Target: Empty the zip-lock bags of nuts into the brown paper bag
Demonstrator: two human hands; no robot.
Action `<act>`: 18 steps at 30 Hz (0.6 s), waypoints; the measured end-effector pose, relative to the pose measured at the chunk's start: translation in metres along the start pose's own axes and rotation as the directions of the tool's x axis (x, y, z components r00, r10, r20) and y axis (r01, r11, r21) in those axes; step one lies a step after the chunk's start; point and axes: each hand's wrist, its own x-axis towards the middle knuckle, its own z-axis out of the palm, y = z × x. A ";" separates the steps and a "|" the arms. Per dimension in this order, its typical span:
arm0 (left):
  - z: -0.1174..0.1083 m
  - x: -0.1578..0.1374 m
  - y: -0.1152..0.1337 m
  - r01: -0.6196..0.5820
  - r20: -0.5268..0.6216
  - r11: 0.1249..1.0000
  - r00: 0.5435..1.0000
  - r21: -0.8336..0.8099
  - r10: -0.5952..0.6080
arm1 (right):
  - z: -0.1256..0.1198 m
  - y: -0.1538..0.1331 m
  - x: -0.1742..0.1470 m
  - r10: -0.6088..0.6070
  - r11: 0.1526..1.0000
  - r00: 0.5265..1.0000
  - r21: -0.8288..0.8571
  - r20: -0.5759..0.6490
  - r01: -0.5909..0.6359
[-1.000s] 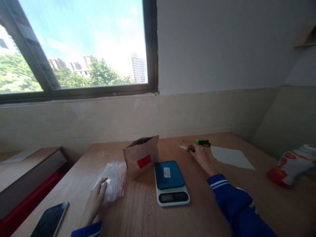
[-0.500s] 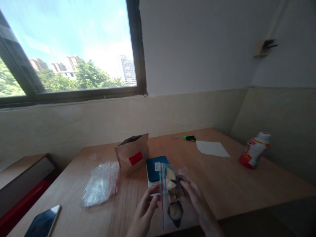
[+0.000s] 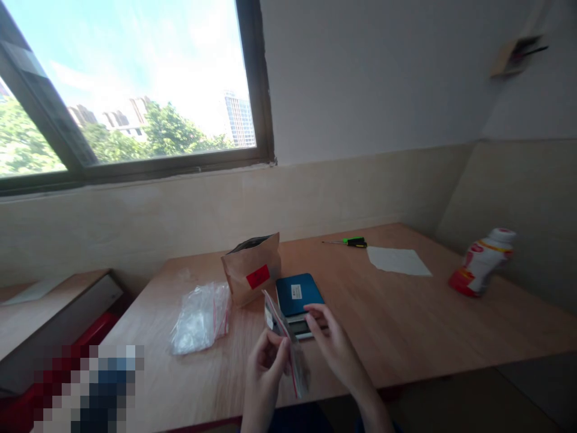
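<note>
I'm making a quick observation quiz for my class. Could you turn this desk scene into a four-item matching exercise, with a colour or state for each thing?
Things:
1. Single zip bag
2. Scale
3. Brown pouch
4. Screwdriver

Colours and states:
A. Standing with its top open
B. Green and black handle
C. Held by the left hand
D. Blue top plate with a white label

Right pairs: 1-C, 2-D, 3-A, 4-B
</note>
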 end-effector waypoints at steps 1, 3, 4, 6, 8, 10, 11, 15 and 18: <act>0.000 -0.001 -0.001 0.000 0.009 1.000 1.000 0.000 0.000 | 0.003 -0.007 -0.003 -0.004 1.000 0.994 0.027 0.112 0.001; 0.001 -0.002 -0.002 -0.002 0.016 1.000 1.000 0.006 0.002 | 0.008 -0.020 -0.010 -0.014 0.997 0.963 0.071 0.268 -0.006; 0.000 -0.003 -0.003 -0.007 0.011 1.000 1.000 0.010 0.007 | 0.011 -0.025 -0.012 -0.014 0.997 0.954 0.081 0.298 -0.011; -0.001 -0.005 -0.005 -0.017 0.004 0.999 1.000 0.030 0.017 | 0.015 -0.030 -0.014 -0.005 0.995 0.955 0.092 0.297 -0.024; -0.002 -0.006 -0.006 -0.024 0.022 0.998 0.999 0.065 0.023 | 0.016 -0.031 -0.014 0.003 0.994 0.960 0.105 0.280 -0.034; -0.001 -0.008 -0.008 -0.033 0.043 0.994 0.999 0.103 0.029 | 0.015 -0.030 -0.012 -0.008 0.994 0.962 0.106 0.273 -0.022; 0.000 -0.008 -0.008 -0.040 0.044 0.992 0.998 0.119 0.035 | 0.015 -0.030 -0.011 -0.017 0.995 0.966 0.097 0.257 -0.009; 0.008 -0.010 -0.005 -0.059 -0.022 0.988 0.998 0.142 0.063 | 0.009 -0.023 -0.006 -0.028 0.999 0.998 0.049 0.063 0.025; 0.006 -0.009 0.001 -0.056 -0.146 0.989 0.986 0.140 0.076 | -0.004 -0.010 0.001 0.022 0.999 0.970 0.033 -0.241 -0.015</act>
